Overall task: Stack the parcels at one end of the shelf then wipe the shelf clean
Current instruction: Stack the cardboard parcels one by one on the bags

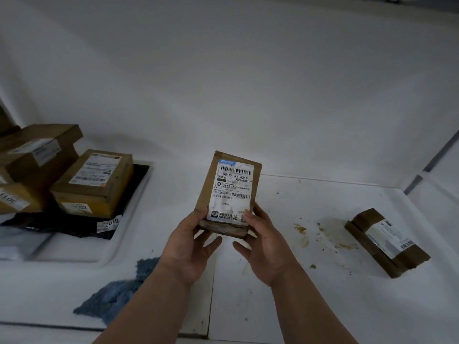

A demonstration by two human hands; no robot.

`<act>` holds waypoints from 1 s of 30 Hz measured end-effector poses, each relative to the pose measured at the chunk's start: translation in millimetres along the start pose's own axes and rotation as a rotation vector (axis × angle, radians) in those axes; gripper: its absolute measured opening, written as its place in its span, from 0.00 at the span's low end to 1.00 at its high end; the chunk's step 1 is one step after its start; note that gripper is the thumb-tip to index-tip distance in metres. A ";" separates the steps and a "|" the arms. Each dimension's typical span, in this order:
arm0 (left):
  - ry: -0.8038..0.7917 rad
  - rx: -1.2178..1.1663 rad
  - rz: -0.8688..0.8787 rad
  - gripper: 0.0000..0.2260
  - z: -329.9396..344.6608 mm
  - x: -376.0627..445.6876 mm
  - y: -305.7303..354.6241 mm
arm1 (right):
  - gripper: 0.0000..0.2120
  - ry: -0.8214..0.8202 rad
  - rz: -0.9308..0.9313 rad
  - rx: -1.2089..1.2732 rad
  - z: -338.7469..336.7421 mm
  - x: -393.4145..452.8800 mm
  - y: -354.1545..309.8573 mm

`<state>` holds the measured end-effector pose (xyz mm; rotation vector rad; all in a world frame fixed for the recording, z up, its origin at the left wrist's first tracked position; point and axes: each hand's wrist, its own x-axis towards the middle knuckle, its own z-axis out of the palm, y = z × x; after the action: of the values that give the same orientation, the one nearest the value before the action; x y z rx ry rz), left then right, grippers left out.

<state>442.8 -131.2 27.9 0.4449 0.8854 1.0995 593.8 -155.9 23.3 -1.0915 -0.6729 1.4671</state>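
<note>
Both hands — left point(190, 247), right point(267, 247) — gripping a parcel point(229, 192), label "501E- M1 A21B", stickers "002" point(80, 207) and "2019" point(111, 223) at nine o'clock.

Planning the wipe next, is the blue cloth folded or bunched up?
Bunched up: the blue cloth lies crumpled in uneven folds on the shelf.

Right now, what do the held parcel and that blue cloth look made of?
Parcel: brown cardboard under glossy tape, judging by the sheen, with a white paper label. Cloth: probably looped microfibre or cotton, fuzzy and matte.
</note>
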 end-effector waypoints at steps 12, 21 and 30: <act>0.165 0.319 0.247 0.08 -69.3 4.8 96.6 | 0.25 -0.046 0.000 -0.011 121.6 36.1 29.5; 0.316 0.472 0.498 0.24 -130.2 7.8 180.2 | 0.19 -0.082 -0.024 -0.102 235.3 70.3 40.9; 0.384 0.484 0.508 0.14 -164.6 24.5 226.6 | 0.18 -0.083 -0.078 -0.365 305.3 101.5 49.2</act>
<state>185.0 -32.0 80.2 0.9134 1.4384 1.4622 304.3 -17.8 78.6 -1.2691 -1.0604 1.3593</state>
